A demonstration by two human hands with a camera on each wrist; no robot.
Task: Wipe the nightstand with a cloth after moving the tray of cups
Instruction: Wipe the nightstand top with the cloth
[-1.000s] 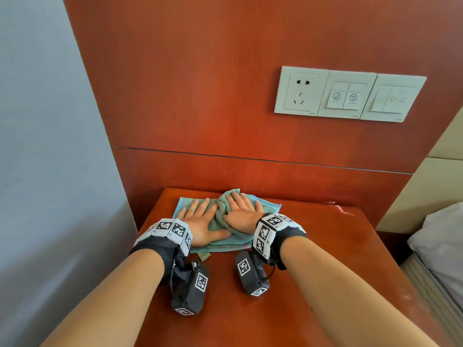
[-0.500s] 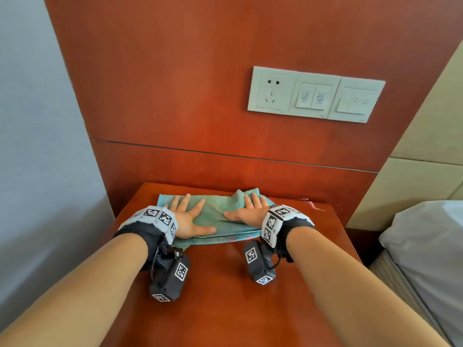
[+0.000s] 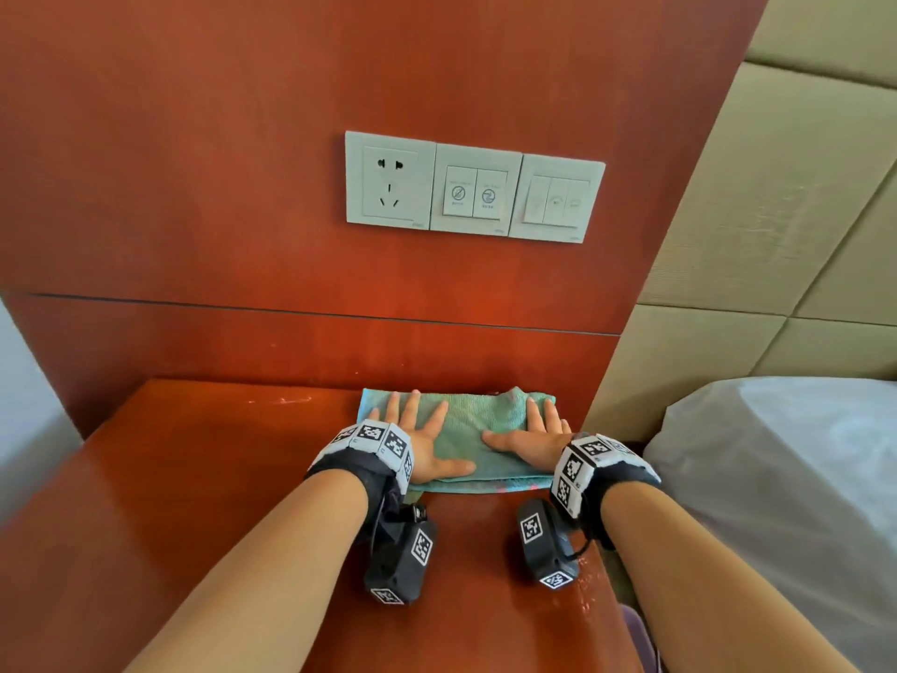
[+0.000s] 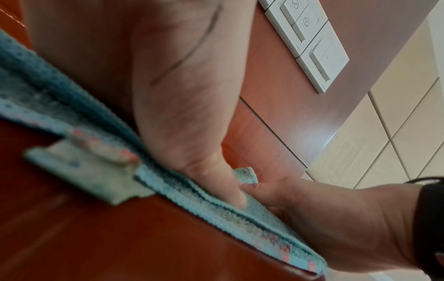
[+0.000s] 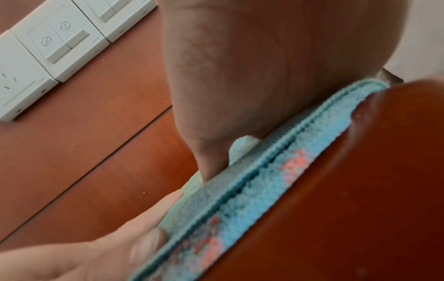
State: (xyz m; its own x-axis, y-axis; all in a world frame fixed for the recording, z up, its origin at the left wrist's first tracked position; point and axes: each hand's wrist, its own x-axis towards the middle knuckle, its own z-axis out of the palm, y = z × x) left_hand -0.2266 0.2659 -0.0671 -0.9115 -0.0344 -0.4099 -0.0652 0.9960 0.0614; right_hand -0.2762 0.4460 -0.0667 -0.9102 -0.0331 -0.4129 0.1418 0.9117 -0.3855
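Note:
A folded teal cloth with pink flecks lies flat at the back right of the reddish wooden nightstand, against the wall panel. My left hand presses on its left half with fingers spread straight. My right hand presses flat on its right half, close to the nightstand's right edge. In the left wrist view the cloth lies under my palm and both thumbs nearly meet. The right wrist view shows the cloth's layered edge under my palm. No tray or cups are in view.
A white socket and switch panel sits on the wood wall above the nightstand. A padded beige headboard and a bed with white bedding stand directly to the right. A wet sheen streaks the nightstand's back left.
Both hands have slid the cloth rightward along the back of the nightstand, from its left-centre to its right edge. The hands have spread further apart and the cloth lies flatter.

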